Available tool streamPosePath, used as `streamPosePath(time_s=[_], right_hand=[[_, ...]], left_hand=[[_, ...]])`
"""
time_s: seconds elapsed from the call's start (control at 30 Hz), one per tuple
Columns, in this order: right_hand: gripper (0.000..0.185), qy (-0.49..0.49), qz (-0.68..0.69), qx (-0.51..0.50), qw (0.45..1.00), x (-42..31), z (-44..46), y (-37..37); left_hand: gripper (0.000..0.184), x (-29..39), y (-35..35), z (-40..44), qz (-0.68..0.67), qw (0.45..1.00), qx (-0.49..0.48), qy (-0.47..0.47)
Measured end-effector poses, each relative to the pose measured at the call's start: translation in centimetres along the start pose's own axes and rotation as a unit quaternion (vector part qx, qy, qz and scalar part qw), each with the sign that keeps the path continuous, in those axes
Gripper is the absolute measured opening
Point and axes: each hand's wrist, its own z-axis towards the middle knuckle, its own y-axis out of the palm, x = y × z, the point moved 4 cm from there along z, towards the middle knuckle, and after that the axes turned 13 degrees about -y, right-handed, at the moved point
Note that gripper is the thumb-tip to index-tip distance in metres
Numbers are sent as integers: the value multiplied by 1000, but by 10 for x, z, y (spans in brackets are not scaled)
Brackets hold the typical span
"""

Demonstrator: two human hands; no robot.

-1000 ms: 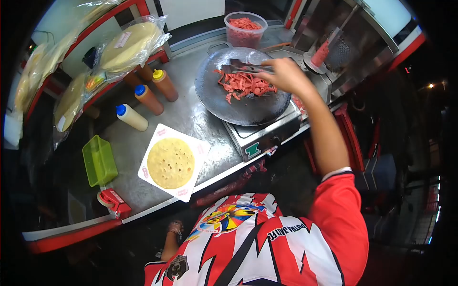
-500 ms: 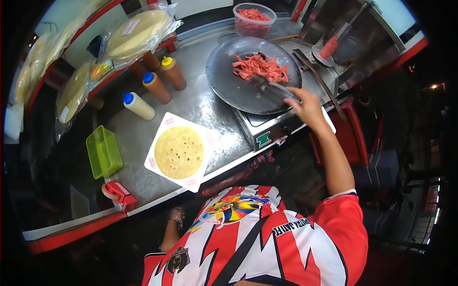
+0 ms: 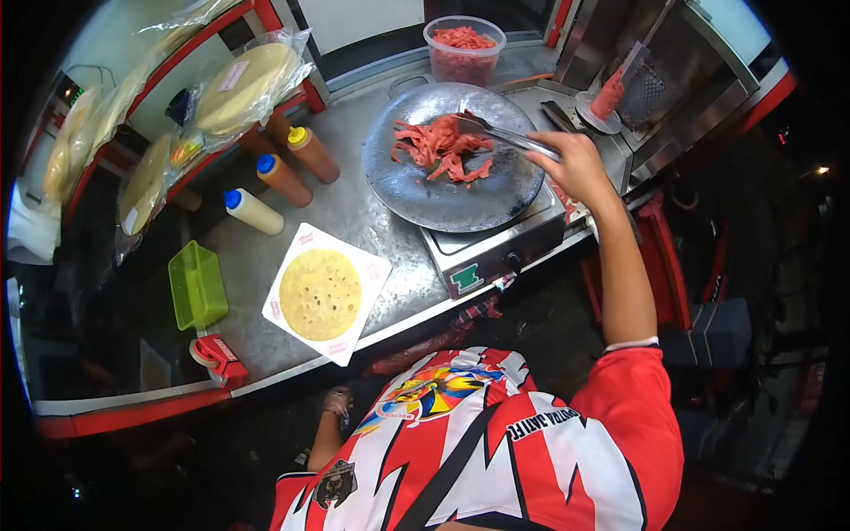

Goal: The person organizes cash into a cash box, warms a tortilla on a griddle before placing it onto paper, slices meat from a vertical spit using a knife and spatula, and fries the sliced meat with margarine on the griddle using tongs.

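Observation:
My right hand (image 3: pixel 573 166) is closed around the handle of metal tongs (image 3: pixel 513 139). The tongs' dark end touches shredded reddish meat (image 3: pixel 443 146) heaped on a round griddle pan (image 3: pixel 403 199). Under the pan is a steel gas stove (image 3: pixel 496 257) with a knob at its front. My left hand (image 3: pixel 337 403) hangs low beside my body, below the counter edge; its fingers are too dark and small to read. Left of the stove, a round flatbread (image 3: pixel 320 294) with browned spots lies on a white printed paper (image 3: pixel 370 276).
Three squeeze bottles (image 3: pixel 285 180) stand behind the paper. A green plastic basket (image 3: pixel 197 288) and a red tape dispenser (image 3: pixel 219 360) sit at the left. Behind the pan is a clear tub of meat (image 3: pixel 465 53); a vertical meat spit (image 3: pixel 609 93) stands right. Bagged flatbreads (image 3: pixel 243 88) rest on a shelf.
The tongs have moved from the meat's near side to its upper right side. The meat is now spread differently, reaching further left and toward me. The view has shifted slightly.

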Motion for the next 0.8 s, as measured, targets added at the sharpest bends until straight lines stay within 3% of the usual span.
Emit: streamPosePath(time_s=[0.1, 0.13, 0.23, 0.33, 0.4, 0.5, 0.67, 0.77, 0.8], right_hand=[[39, -2, 63, -34, 997, -7, 18, 48], [37, -103, -21, 11, 994, -16, 16, 49], [38, -16, 3, -70, 997, 7, 14, 14], [39, -25, -61, -40, 997, 16, 16, 10], [39, -54, -59, -54, 995, -3, 11, 31], [40, 39, -16, -96, 994, 15, 7, 17], [39, -55, -92, -67, 992, -11, 0, 20], [41, 45, -102, -115, 987, 8, 1, 6], [42, 28, -130, -81, 988, 5, 3, 4]], left_hand=[[25, -4, 13, -1, 3, 1000, -27, -7], [25, -3, 12, -5, 5, 1000, -16, -2], [23, -8, 26, -14, -13, 1000, -2, 12], [21, -26, 27, -17, -36, 999, -9, 31], [20, -37, 23, -15, -1, 1000, -9, 25], [18, -49, 12, -9, 101, 994, -13, 28], [15, -39, -13, 2, 180, 983, -29, 34], [14, -29, -27, 12, 81, 996, -41, -2], [12, -27, -30, 17, 24, 999, -40, -12]])
